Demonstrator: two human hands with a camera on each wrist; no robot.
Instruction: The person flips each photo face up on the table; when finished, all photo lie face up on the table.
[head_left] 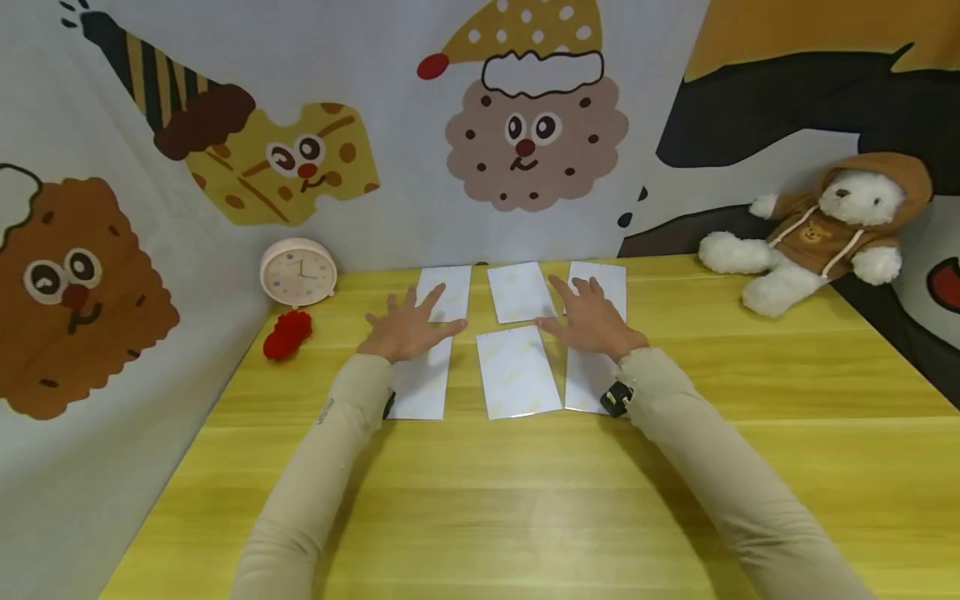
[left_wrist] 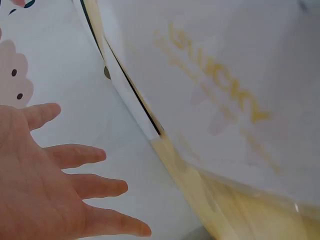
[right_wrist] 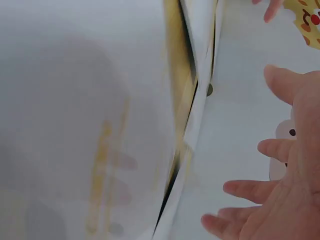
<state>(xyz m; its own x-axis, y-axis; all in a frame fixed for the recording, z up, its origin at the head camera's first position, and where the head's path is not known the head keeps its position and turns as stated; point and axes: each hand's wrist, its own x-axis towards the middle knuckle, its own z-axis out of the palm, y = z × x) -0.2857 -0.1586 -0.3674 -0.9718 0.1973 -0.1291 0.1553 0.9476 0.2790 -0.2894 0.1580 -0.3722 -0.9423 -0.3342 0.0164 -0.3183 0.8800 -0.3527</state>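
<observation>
Several white paper sheets lie in two rows on the wooden table, faint yellow marks on them. My left hand (head_left: 411, 329), fingers spread, is over the left back sheet (head_left: 452, 287) and left front sheet (head_left: 420, 392), partly hiding both. Likewise spread, my right hand (head_left: 592, 323) overlaps the right back sheet (head_left: 609, 283) and right front sheet (head_left: 583, 383). Between the hands lie the middle back sheet (head_left: 521, 293) and middle front sheet (head_left: 519, 375). Yellow letters show on a sheet (left_wrist: 220, 80) in the left wrist view. Neither hand grips anything.
A pink round clock (head_left: 298, 272) stands at the table's back left, a small red object (head_left: 287, 335) in front of it. A white teddy bear (head_left: 825, 221) in a brown hoodie sits at the back right. A printed cloth (head_left: 405, 183) hangs behind the table (head_left: 510, 500).
</observation>
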